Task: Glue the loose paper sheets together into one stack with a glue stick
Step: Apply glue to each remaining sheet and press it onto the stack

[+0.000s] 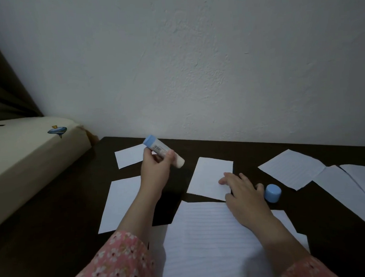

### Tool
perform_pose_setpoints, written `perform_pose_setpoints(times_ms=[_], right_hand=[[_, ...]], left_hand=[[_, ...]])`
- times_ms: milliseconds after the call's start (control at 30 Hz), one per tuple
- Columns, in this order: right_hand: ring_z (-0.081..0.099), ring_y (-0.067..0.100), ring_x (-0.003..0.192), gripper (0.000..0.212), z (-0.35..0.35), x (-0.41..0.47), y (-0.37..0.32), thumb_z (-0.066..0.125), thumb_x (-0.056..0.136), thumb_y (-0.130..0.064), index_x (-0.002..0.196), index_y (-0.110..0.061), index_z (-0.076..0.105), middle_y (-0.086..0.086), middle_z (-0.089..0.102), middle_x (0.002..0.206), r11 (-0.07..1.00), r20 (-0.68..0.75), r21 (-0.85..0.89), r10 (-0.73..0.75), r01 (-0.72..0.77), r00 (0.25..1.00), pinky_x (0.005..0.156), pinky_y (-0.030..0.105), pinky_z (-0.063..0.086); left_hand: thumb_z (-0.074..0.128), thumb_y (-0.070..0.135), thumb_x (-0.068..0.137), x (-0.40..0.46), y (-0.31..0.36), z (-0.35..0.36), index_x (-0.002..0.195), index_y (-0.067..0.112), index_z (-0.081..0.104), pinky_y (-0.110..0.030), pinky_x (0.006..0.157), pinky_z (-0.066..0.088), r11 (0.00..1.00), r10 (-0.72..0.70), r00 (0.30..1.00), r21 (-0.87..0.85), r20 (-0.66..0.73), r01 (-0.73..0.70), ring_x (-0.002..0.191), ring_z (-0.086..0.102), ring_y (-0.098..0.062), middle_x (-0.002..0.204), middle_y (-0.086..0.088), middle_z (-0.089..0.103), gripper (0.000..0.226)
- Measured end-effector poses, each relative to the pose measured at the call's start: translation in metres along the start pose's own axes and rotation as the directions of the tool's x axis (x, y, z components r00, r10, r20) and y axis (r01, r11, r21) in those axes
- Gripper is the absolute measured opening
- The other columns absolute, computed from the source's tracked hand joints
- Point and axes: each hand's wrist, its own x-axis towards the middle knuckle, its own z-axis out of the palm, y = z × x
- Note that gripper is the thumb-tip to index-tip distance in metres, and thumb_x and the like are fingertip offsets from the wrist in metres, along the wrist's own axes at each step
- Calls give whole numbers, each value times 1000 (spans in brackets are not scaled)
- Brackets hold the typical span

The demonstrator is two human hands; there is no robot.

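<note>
Left hand (157, 166): grips the uncapped glue stick (163, 153), lifted off the table.
Right hand (242, 193): fingers spread flat on a small sheet (210, 176).
Cap (273, 193): just right of the right hand.
Lined sheet (205, 237): under the right wrist.

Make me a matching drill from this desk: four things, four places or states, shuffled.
Things:
1. glue stick
2. blue cap
3. small blank sheet
4. large lined sheet

Places or states:
A. stands on the dark desk beside the right hand
B. nearest the person, under the right forearm
C. held uncapped in the left hand
D. under the right hand's fingertips

Pairs: 1-C, 2-A, 3-D, 4-B
</note>
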Motion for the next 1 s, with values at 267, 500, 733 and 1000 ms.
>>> perform_pose_setpoints(times_ms=[267,500,733,1000], right_hand=[[36,10,124,37,4,0,-10,45,96,-45,130,-32,51,-7,41,134,995,-250,-76,41,-62,967,99,30,35],[29,16,133,44,-1,5,-11,45,97,-37,140,-36,38,-9,36,146,975,-103,-202,75,-95,992,108,44,24],[34,15,131,44,6,5,-19,41,98,-45,141,-36,38,-8,39,143,978,-160,-198,39,-71,986,106,39,30],[26,10,136,50,-8,7,-5,50,90,-13,131,-41,48,-13,35,143,996,0,-91,2,-2,1000,114,49,14]], left_hand=[[64,22,89,-13,-3,10,137,23,39,-41,100,45,989,29,995,145,91,-42,127,46,-22,135,-3,50,53],[64,23,89,-14,-1,9,133,23,40,-37,95,46,984,50,991,162,121,-70,124,48,-21,131,-2,51,51],[64,23,89,-15,0,11,134,24,38,-38,95,46,977,63,989,192,135,-89,126,46,-22,134,-2,49,52],[65,24,88,-14,-1,10,126,28,41,-35,92,46,968,83,980,220,182,-123,113,47,-14,129,0,51,45]])
